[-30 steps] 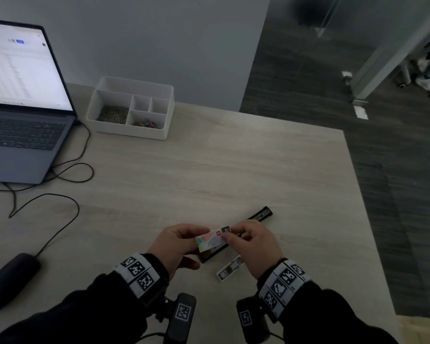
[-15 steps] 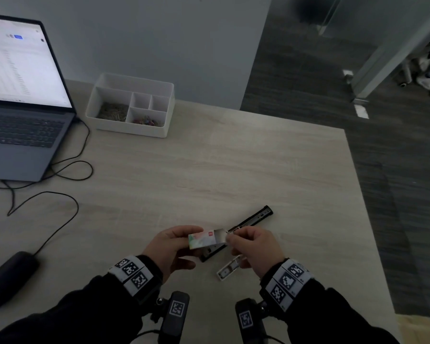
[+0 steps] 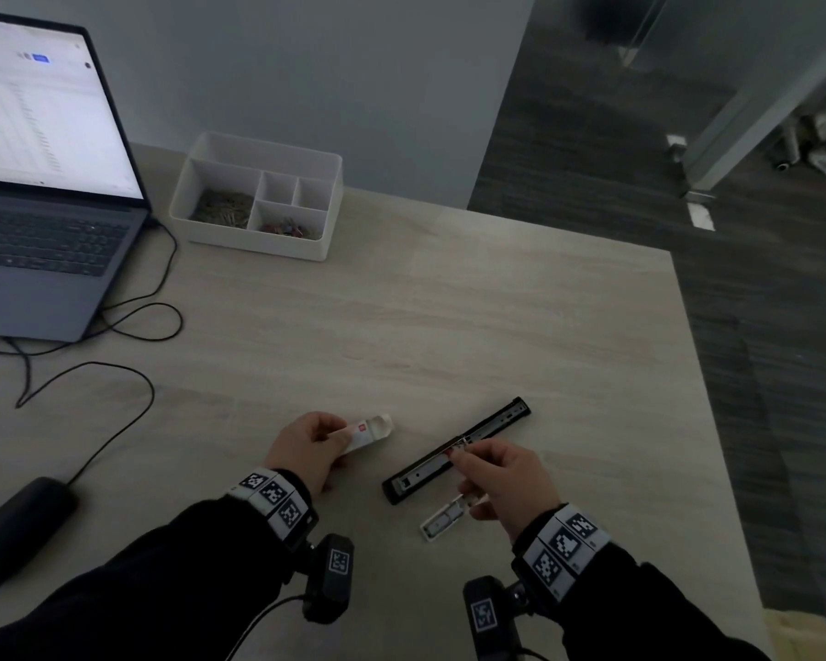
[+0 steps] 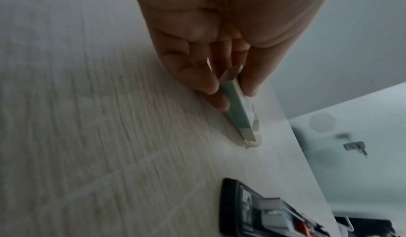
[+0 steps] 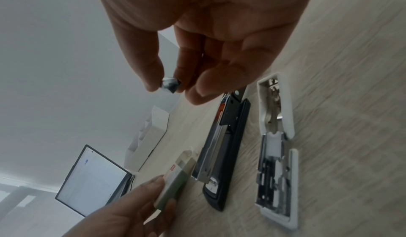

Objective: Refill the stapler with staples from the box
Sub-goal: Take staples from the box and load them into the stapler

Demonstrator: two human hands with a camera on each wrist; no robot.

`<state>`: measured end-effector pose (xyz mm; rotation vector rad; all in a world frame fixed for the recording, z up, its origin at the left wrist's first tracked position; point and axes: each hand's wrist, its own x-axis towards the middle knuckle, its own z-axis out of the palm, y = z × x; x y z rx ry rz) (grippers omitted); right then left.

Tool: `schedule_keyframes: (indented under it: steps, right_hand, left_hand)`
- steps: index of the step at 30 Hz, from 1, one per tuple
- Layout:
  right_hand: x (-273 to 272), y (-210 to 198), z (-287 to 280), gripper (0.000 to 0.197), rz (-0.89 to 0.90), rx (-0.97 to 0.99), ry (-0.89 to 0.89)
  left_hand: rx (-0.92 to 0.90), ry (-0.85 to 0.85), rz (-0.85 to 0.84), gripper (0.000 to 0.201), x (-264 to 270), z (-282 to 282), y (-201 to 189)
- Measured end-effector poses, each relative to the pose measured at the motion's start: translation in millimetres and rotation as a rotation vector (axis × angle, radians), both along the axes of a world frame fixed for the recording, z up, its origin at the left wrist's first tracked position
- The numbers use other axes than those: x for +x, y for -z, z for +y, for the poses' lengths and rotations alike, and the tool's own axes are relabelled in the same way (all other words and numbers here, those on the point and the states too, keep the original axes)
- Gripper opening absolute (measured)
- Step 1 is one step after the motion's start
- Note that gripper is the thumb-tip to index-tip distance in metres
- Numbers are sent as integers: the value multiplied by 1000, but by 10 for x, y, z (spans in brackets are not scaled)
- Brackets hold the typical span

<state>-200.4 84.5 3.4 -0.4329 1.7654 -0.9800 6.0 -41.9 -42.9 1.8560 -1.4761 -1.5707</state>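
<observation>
My left hand (image 3: 306, 450) grips the small staple box (image 3: 368, 434), whose flap end stands open and points right; the left wrist view shows the staple box (image 4: 239, 108) pinched between thumb and fingers just above the table. The black stapler (image 3: 456, 450) lies opened flat on the table, its metal channel up. Beside it lies a white stapler part (image 3: 444, 517). My right hand (image 3: 497, 479) hovers over the stapler's middle and pinches a strip of staples (image 5: 169, 84) between thumb and fingertips. In the right wrist view the stapler (image 5: 222, 147) and the white part (image 5: 275, 154) lie side by side.
An open laptop (image 3: 44, 183) stands at the back left with cables (image 3: 130, 326) trailing over the wooden table (image 3: 449, 302). A white organiser tray (image 3: 258, 193) with clips sits behind. A dark mouse (image 3: 15, 527) lies at the left. The table's right edge runs close to the stapler.
My hands have drawn apart. The left hand carried the box to the left, and the right hand pulled a staple strip out and moved right, over the stapler.
</observation>
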Motion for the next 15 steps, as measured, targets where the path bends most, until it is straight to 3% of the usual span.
schedule_keyframes:
  steps: [6, 8, 12, 15]
  right_hand:
    - [-24, 5, 18, 16, -9, -2, -4]
    - [-14, 8, 26, 13, -4, -3, -13]
    - [47, 19, 14, 12, -21, -7, -8]
    - [108, 42, -37, 6, -81, -15, 22]
  left_hand:
    - [-195, 376, -378, 17, 33, -59, 40]
    - [-193, 381, -403, 17, 35, -63, 13]
    - [-218, 303, -215, 2, -109, 38, -204]
    - [12, 294, 113, 14, -306, 203, -432]
